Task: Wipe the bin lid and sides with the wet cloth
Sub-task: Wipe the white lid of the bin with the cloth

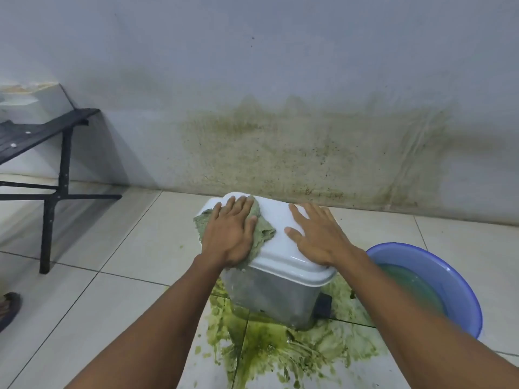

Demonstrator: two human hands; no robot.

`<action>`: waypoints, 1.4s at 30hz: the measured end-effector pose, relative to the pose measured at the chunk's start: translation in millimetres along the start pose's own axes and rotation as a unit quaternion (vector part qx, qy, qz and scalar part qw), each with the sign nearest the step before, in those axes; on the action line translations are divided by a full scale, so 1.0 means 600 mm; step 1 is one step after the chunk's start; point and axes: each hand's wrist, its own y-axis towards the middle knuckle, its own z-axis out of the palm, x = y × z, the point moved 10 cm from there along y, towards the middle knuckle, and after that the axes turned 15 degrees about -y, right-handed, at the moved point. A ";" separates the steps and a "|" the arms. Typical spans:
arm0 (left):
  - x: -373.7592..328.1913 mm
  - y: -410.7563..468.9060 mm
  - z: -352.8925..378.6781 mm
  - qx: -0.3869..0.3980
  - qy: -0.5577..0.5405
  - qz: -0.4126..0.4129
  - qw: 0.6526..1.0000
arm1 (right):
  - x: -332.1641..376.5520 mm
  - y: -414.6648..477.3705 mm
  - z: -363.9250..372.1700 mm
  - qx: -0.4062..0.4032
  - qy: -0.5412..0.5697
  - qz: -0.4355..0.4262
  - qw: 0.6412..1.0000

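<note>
A small pedal bin stands on the tiled floor, its white lid (276,237) on top and its dull metal side (269,296) facing me. A grey-green wet cloth (262,230) lies spread over the lid's left half. My left hand (231,234) presses flat on the cloth with straight fingers. My right hand (314,234) rests flat on the bare right half of the lid, fingers spread. The black pedal (324,304) shows at the bin's lower right.
A green slimy spill (280,352) covers the tiles under and in front of the bin. A blue basin (460,287) of greenish water stands close on the right. A black metal bench (53,169) is at the left, a stained wall (309,153) behind, a sandalled foot (8,307) at far left.
</note>
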 end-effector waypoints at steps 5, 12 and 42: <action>-0.015 0.072 0.016 -0.005 -0.051 -0.012 0.999 | 0.022 -0.074 -0.011 -0.007 -0.105 0.131 0.986; -0.070 0.087 0.040 -0.054 -0.217 -0.022 0.974 | -0.009 -0.104 -0.038 -0.035 -0.120 0.171 0.977; 0.017 0.069 0.030 -0.099 -0.322 -0.104 0.936 | 0.022 -0.028 0.004 -0.068 -0.058 -0.044 0.995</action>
